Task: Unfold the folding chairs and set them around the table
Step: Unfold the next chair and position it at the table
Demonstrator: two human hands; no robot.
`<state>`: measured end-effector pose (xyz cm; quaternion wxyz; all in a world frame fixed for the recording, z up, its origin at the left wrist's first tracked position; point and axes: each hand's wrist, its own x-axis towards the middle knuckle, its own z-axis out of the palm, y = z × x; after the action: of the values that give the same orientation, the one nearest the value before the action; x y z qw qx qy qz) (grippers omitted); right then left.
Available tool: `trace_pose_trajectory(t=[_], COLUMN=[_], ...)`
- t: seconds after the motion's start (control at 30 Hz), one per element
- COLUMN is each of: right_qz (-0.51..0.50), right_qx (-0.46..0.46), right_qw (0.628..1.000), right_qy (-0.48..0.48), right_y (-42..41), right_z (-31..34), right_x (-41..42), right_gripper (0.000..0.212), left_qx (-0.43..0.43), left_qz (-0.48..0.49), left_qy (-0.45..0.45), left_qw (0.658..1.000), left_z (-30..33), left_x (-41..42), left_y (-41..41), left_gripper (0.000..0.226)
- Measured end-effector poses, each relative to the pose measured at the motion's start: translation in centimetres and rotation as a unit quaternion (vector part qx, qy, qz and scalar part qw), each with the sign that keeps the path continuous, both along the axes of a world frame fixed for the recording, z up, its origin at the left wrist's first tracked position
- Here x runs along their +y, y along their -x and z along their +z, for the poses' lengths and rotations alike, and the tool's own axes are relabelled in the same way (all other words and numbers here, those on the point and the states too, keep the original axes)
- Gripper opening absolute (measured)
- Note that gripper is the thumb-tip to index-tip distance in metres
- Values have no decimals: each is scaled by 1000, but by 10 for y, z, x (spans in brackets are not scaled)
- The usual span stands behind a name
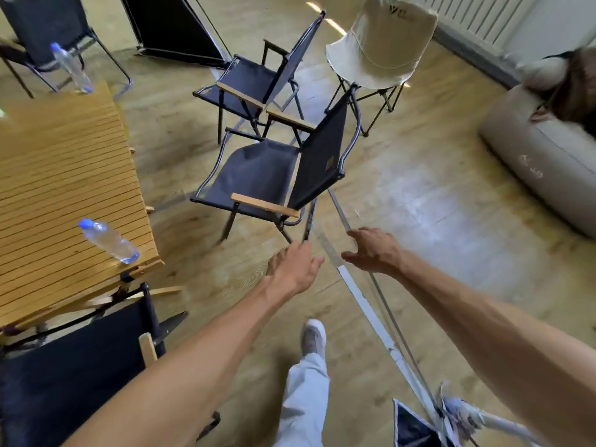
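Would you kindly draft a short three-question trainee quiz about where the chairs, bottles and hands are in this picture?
1. True or false: the left hand and the right hand are both empty.
2. How many water bottles stand or lie on the slatted table?
3. Which chair is nearest the hands? A) the beige chair B) the near navy chair C) the far navy chair

Key:
1. True; both are open and reach toward the near navy chair.
2. Two: an upright bottle and a lying bottle.
3. B.
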<state>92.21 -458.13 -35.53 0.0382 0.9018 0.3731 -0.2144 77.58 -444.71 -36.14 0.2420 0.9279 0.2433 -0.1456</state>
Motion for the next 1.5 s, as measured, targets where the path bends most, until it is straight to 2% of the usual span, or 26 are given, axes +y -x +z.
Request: trace_pose_trajectory(t=[0.23, 0.4, 0.57, 0.73, 0.9, 1.1, 1.2, 1.33, 1.5], right_qz=[57, 57, 102, 217, 340, 413, 401, 366, 458], right_qx=[-45, -29, -40, -60, -79, -40, -29, -58, -113], right_qw=[997, 998, 994, 974, 936, 898, 897, 880, 804], right_qy=[-36, 6, 17, 14, 48, 146, 186, 296, 363], right_y=[-189, -286, -402, -521, -601, -621, -624, -620, -604], right_z=[-16, -38, -31, -22, -38, -70, -85, -102, -114], right_x=[79, 105, 160, 242, 300, 340, 363, 383, 424], right_gripper=[58, 58, 55, 56, 50, 51, 47, 46, 41], left_qx=[-15, 22, 68, 87, 107, 158, 213, 285, 355], left_qz=[41, 77, 146, 234, 319, 406, 425, 453, 517], left_qy=[3, 26, 30, 39, 64, 113, 132, 165, 221], left_qw=[999, 996, 987, 968, 939, 893, 870, 829, 747], left_z=[-26, -34, -35, -49, -77, -97, -111, -130, -144], left_x=[48, 71, 104, 131, 148, 159, 174, 175, 145], left_y=[-195, -280, -354, -445, -522, -527, -504, -465, -419], left_gripper=[46, 46, 48, 50, 56, 60, 63, 64, 54])
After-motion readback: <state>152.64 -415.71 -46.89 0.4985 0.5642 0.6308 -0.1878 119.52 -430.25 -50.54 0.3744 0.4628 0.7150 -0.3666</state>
